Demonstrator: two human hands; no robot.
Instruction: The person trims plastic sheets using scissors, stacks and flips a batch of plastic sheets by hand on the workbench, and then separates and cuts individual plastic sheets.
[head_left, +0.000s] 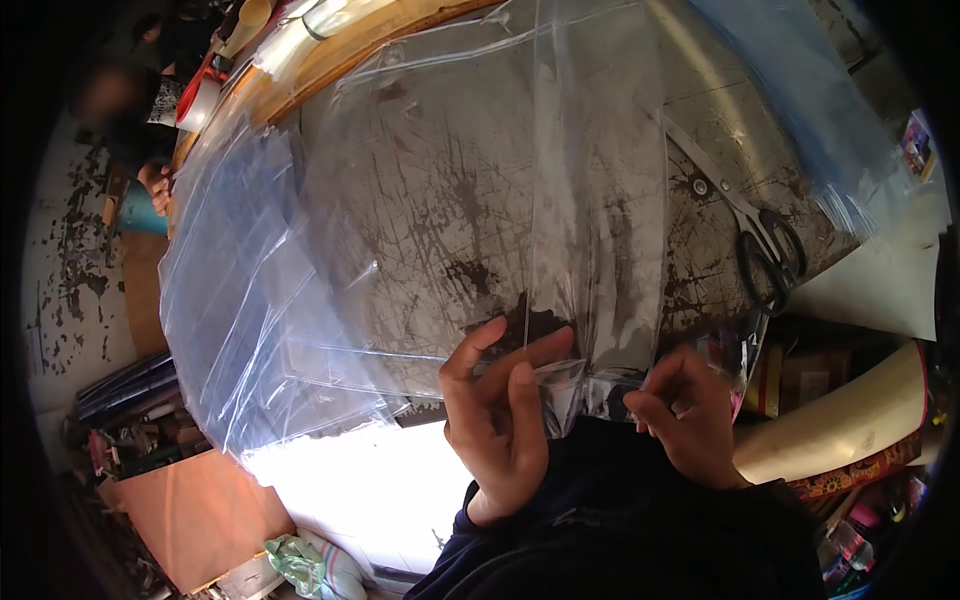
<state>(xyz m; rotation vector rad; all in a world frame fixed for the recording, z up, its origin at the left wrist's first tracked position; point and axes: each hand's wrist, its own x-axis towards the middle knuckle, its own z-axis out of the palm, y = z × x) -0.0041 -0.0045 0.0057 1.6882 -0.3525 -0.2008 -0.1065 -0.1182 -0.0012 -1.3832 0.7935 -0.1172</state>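
Note:
Clear plastic sheeting (440,200) lies over a worn, scratched table (720,110). A narrow folded strip of clear plastic (625,230) runs from the far side down to the near edge. My left hand (495,420) is at the strip's near end on its left, palm up, with fingers spread and some of them at the plastic. My right hand (685,410) is at the right side of that end, thumb and forefinger pinched at the plastic's edge. Scissors (765,245) with black handles lie on the table right of the strip.
Stacked clear sheets (240,290) hang over the left edge; bluish sheets (800,90) lie at the far right. A roll of tape (198,104) stands at the far left, near another person's hand (155,188). A cream roll (850,415) is at right.

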